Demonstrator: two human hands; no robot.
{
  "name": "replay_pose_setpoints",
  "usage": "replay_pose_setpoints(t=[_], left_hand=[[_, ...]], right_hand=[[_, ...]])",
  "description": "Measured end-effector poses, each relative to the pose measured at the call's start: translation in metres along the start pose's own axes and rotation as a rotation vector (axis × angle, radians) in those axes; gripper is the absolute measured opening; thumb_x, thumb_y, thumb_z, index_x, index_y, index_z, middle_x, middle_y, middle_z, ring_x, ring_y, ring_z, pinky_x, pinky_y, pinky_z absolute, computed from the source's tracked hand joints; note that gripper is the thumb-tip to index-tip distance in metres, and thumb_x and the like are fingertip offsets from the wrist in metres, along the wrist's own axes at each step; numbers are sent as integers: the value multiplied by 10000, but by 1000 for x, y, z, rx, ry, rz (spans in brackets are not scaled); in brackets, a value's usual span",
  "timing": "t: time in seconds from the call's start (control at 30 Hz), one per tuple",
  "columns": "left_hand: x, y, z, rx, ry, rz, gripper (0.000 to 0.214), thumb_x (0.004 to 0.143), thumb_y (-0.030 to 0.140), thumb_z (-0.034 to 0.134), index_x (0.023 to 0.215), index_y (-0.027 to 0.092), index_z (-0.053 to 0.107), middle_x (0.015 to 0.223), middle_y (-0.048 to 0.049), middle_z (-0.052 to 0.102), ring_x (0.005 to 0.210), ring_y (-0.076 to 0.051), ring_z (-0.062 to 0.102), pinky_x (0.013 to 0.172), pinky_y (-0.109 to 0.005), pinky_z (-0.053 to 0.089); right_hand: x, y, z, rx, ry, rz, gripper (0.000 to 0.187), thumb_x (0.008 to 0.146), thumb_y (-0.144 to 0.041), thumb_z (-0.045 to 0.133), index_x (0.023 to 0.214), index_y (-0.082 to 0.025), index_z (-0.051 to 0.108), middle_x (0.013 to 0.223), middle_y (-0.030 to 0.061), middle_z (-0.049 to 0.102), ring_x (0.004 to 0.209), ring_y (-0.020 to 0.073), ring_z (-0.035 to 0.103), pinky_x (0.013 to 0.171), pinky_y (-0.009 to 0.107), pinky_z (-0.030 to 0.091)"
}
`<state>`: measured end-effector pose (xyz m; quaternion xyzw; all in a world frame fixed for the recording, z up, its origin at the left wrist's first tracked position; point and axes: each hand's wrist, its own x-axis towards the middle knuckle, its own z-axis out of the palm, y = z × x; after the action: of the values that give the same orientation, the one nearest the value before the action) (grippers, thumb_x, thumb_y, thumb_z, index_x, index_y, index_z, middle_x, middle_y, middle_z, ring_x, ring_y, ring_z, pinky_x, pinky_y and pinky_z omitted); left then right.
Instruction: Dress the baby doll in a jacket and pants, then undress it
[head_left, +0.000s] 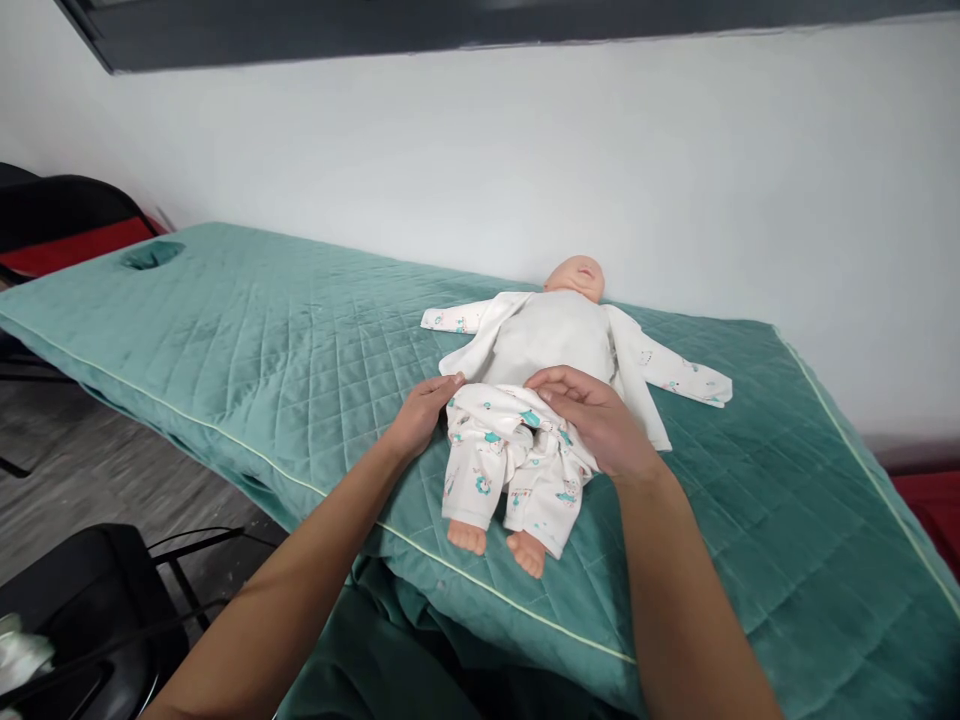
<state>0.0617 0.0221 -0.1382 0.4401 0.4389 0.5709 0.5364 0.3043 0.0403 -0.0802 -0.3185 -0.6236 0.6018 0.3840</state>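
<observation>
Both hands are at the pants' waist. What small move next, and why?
I'd probably ease the pants slightly higher on the doll's torso: left hand and right hand flank the waist, folds bunch below it, and the jacket lies open.

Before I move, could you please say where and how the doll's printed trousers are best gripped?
I'd probably grip the printed trousers at both ends of the bunched waistband, from left and right: its top edge spans the supine baby doll.
</observation>
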Motion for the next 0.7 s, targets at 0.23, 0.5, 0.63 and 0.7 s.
replay_pose_setpoints(t=[0.23,0.5,0.63,0.7], left_hand=[[2,-1,1,-6,97,-10,354,826,501,730,843,149,698,633,8,588,545,-96,468,516,-230,342],[47,-9,-17,731,506,252,179,904,309,596,1006,181,665,1101,-104,674,1075,-235,609,932,-362,470],[69,-10,-18,1038,388,188,236,844,347,715,983,159,682,1260,-183,623,1268,-374,491,1083,-540,330],[74,-10,-17,1044,363,190,234,807,333,760,939,160,675,1286,-188,612,1286,-398,467,1088,-564,297]], right_hand=[[0,-1,4,-78,53,-106,110,900,-294,682,960,-222,739,970,29,758,884,155,682,811,298,523],[4,14,-52,-109,882,-283,134,795,-262,678,914,-203,671,965,48,757,894,175,713,850,339,557],[-3,29,-94,-485,1066,11,162,735,-240,640,893,-205,649,979,75,755,928,218,709,896,374,531],[-5,34,-104,-610,1027,170,165,694,-226,664,858,-207,655,940,84,756,909,245,700,892,392,513]])
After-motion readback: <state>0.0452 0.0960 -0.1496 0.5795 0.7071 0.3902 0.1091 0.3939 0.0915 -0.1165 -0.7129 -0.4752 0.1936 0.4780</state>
